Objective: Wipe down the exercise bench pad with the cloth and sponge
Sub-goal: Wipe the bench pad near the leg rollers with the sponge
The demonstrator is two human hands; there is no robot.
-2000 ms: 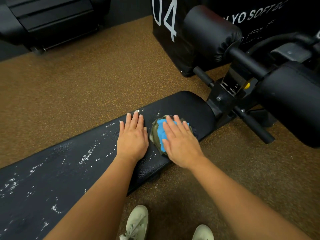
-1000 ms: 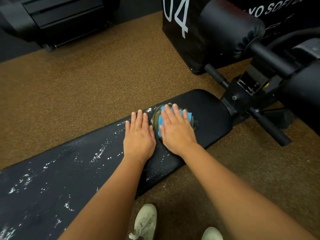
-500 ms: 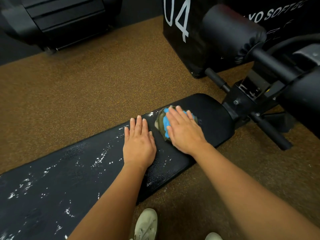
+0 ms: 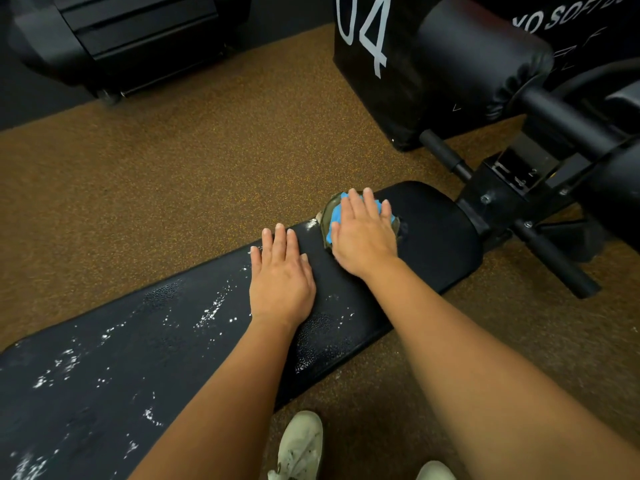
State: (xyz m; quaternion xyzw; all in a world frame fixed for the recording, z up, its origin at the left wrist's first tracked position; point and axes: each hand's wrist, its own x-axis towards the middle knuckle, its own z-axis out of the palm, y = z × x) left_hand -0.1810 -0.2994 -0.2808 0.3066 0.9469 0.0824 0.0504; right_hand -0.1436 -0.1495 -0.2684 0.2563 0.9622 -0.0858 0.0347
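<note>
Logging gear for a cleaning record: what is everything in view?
Bench pad: one, black, white-flecked, centre.
Cloth: one, blue, on pad's right end.
Sponge: one, olive, beneath the cloth.
Bench frame: one, black, right of pad.
Roller pads: two, black, upper right.
Plyo box: one, black, marked 04, top.
Machine: one, black, top left.
Floor: one, brown speckled.
Shoes: two, pale, bottom edge.
Left hand: one, flat on pad.
Right hand: one, flat on cloth.
</note>
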